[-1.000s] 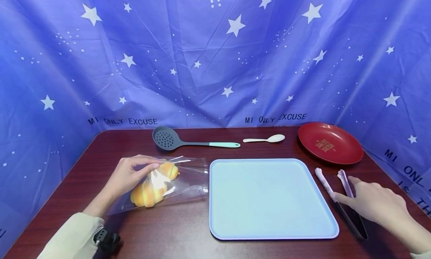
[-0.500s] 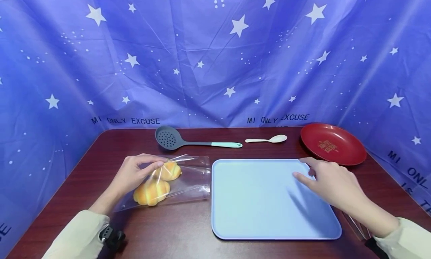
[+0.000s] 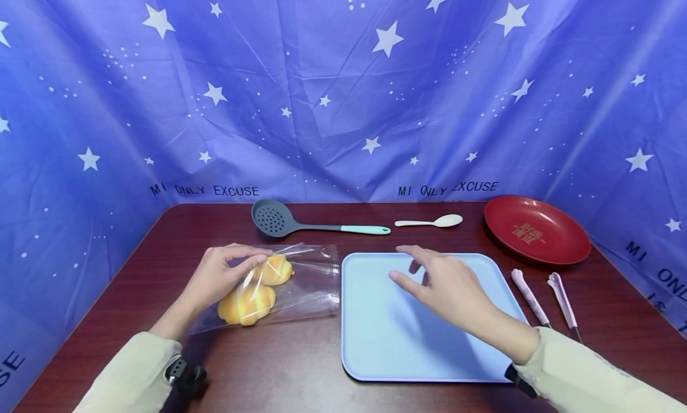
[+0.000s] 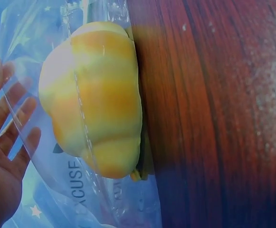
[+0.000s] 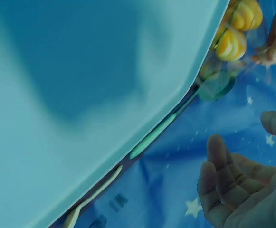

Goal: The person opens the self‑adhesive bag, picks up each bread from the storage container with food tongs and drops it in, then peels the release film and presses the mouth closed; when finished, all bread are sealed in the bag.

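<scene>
On the left of the table, a clear plastic bag lies with two striped bread rolls inside. My left hand pinches the bag's upper edge between thumb and fingers, beside the farther roll. Seen from the left wrist, one large roll fills the middle behind the transparent film. My right hand is over the light blue tray, fingers loosely bent and holding nothing, its shadow falling on the tray. In the right wrist view, thumb and fingers of that hand stand apart.
Behind lie a grey slotted skimmer with a mint handle and a white spoon. A red plate sits at the back right. Tongs with pale pink handles lie right of the tray, partly hidden by the right arm. A starry blue curtain hangs behind.
My right hand has moved left from the tongs, across to above the tray; the tongs stay on the table. My left hand keeps its pinch on the bag. The view shifted slightly.
</scene>
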A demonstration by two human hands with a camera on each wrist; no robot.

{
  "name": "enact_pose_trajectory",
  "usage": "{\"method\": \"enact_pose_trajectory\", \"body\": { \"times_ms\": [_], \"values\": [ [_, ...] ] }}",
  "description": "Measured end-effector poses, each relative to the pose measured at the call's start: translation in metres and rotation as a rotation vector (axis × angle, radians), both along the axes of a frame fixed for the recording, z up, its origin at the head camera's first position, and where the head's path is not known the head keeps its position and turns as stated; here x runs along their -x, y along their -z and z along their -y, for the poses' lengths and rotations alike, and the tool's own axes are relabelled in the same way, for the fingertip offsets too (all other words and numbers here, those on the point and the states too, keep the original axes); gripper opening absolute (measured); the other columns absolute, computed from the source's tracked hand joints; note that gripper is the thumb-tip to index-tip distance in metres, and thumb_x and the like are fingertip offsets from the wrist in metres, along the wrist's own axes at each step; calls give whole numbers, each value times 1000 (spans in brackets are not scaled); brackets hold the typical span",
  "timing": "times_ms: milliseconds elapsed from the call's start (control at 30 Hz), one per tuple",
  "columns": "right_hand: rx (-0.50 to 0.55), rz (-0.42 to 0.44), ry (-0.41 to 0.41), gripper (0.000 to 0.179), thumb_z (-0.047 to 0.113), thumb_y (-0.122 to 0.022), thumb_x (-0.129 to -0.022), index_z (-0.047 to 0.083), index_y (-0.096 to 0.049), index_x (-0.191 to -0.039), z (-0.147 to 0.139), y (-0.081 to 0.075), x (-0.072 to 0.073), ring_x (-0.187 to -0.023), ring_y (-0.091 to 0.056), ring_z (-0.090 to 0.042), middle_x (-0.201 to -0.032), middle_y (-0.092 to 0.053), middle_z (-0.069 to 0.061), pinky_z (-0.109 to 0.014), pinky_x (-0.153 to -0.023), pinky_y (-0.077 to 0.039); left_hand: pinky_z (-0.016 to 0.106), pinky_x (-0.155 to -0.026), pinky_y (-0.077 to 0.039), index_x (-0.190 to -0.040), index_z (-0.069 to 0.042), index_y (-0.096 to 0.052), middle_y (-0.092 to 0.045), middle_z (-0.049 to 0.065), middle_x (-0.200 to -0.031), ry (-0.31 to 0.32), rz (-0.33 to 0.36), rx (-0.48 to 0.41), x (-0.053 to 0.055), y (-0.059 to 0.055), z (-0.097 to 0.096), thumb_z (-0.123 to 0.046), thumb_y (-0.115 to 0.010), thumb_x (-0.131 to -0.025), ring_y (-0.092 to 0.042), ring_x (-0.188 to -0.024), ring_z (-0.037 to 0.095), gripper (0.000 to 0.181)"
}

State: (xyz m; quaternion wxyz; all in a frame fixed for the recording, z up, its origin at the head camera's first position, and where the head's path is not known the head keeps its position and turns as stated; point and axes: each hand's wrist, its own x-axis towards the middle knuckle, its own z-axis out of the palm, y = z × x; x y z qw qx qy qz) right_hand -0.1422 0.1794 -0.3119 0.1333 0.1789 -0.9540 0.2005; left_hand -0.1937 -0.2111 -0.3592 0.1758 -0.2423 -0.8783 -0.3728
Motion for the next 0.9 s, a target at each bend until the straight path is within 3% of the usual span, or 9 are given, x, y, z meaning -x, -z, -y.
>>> {"method": "enact_pose_trajectory", "body": {
  "times_ms": [200,400,633,900],
  "values": [
    [106,96,-70,47,45,-70,-95,15,-67,-131,30,6,3,-63,-54,0,-82,-64,12,-27,-59,-45,16,-85,-50,-106,-15,-82,-78,-7,-99,-2,-2,-1,0,1,0,-14,-76,-93,-70,-97,9,15],
    [230,205,-142,43,42,-70,-95,14,-68,-129,58,12,6,-65,-58,-5,-76,-63,14,-25,-59,-47,19,-86,-51,-105,-15,-82,-78,-7,-100,6,3,-8,0,0,-2,-14,-76,-92,-71,-98,10,14],
    [284,266,-204,49,41,-69,-96,3,-70,-127,85,21,7,-58,-55,-1,-70,-67,10,-24,-57,-47,15,-87,-49,-105,-15,-82,-78,-7,-100,5,-3,-10,1,2,-3,-14,-76,-93,-71,-99,12,14],
    [333,378,-234,48,36,-68,-98,-2,-67,-127,105,29,3,-51,-56,-5,-59,-61,8,-27,-61,-48,16,-87,-49,-105,-17,-82,-77,-9,-100,11,-6,-8,2,2,-2,-15,-75,-93,-71,-99,10,14]
  ]
}}
